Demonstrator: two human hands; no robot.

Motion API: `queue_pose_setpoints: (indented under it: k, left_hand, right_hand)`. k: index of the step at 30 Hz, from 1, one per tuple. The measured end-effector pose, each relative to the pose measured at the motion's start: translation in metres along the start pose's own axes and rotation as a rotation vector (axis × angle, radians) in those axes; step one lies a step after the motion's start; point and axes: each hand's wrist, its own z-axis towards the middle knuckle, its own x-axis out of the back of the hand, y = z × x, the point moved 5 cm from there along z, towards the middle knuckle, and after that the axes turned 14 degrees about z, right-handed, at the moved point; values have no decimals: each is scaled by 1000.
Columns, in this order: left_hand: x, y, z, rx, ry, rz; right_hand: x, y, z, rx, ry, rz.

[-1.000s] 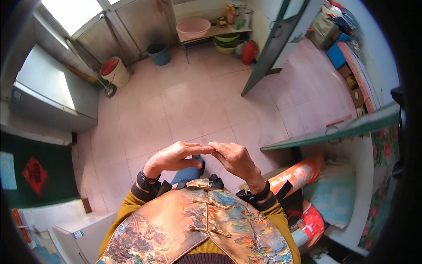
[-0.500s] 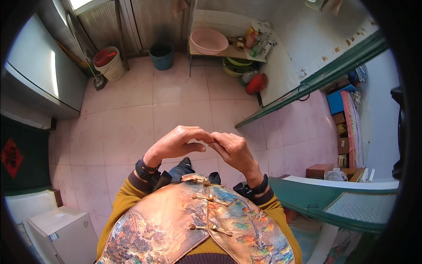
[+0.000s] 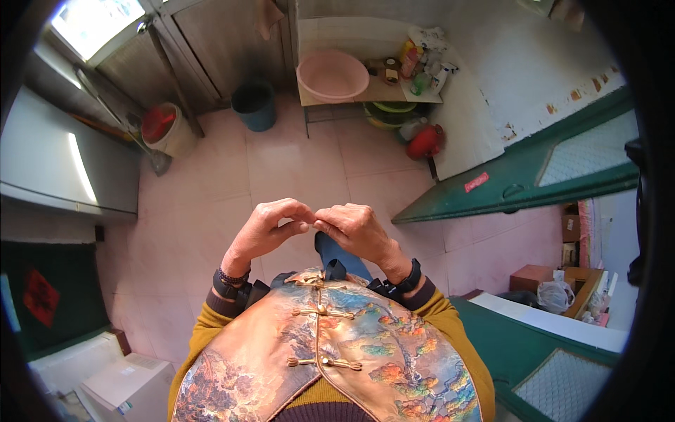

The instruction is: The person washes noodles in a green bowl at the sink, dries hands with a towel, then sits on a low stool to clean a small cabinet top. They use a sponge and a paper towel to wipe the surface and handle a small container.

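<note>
My left hand (image 3: 271, 226) and my right hand (image 3: 357, 231) meet fingertip to fingertip in front of my chest, above the floor. The left fingers are bent, with a gap between them and the thumb. My right thumb and fingers close around the tips of the left fingers. No object shows between the two hands. Black straps circle both wrists, and a beaded bracelet (image 3: 232, 278) lies on the left one. Below the hands are my patterned vest (image 3: 323, 344) and a leg in blue trousers (image 3: 344, 259).
A green door (image 3: 520, 186) stands at the right, before a room with boxes (image 3: 531, 278). Ahead, a low table (image 3: 387, 90) bears a pink basin (image 3: 332, 74) and bottles. A dark bucket (image 3: 254, 105) and a white pail (image 3: 172, 133) stand left of it. A refrigerator (image 3: 63, 155) is farther left.
My view has shifted, and more of the green door shows. A blue-trousered leg has come forward beneath my hands. The hands remain together, with the right fingertips a little farther back on the left ones.
</note>
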Motion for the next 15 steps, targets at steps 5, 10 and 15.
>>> queue_pose_setpoints:
  k: [5, 10, 15]
  left_hand:
    - [24, -29, 87, 44, -83, 60]
    - [46, -69, 146, 105, -9, 23]
    - [65, -106, 172, 204, 6, -30]
  right_hand:
    - [34, 63, 50, -65, 45, 66]
    - [57, 132, 94, -330, 20, 268]
    - [58, 189, 135, -490, 28, 482]
